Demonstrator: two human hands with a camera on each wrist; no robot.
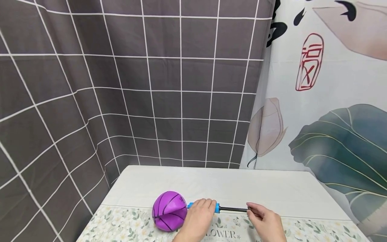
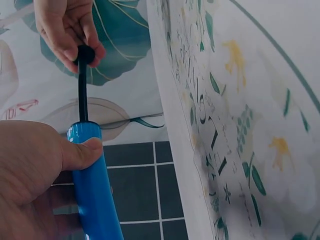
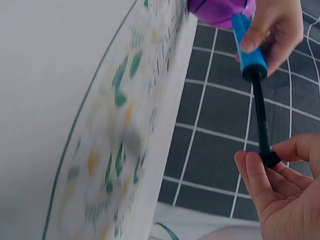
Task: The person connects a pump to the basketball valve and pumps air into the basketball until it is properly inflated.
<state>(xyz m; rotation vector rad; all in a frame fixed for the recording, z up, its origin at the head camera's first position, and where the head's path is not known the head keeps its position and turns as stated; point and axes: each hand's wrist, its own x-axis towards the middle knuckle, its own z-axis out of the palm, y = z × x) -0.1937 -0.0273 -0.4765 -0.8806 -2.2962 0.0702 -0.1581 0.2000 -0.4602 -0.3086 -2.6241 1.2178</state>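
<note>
A blue hand pump (image 2: 97,192) lies sideways in my left hand (image 1: 198,218), whose fingers and thumb wrap its barrel. Its black rod (image 1: 233,209) is drawn well out to the right. At the rod's end, my right hand (image 1: 267,222) pinches the small black knob (image 3: 270,159) between thumb and fingers. Left of the pump is a purple ball (image 1: 170,211) with black lines, a deep dent folded into its side. The pump's far end meets the ball's right side; whether a needle sits in it cannot be seen.
Under the hands is a table with a white back part (image 1: 211,178) and a flower-printed cover (image 1: 121,223) at the front. A dark grid-patterned curtain (image 1: 163,101) hangs behind and to the left. A white leaf-printed curtain (image 1: 284,77) hangs at the right.
</note>
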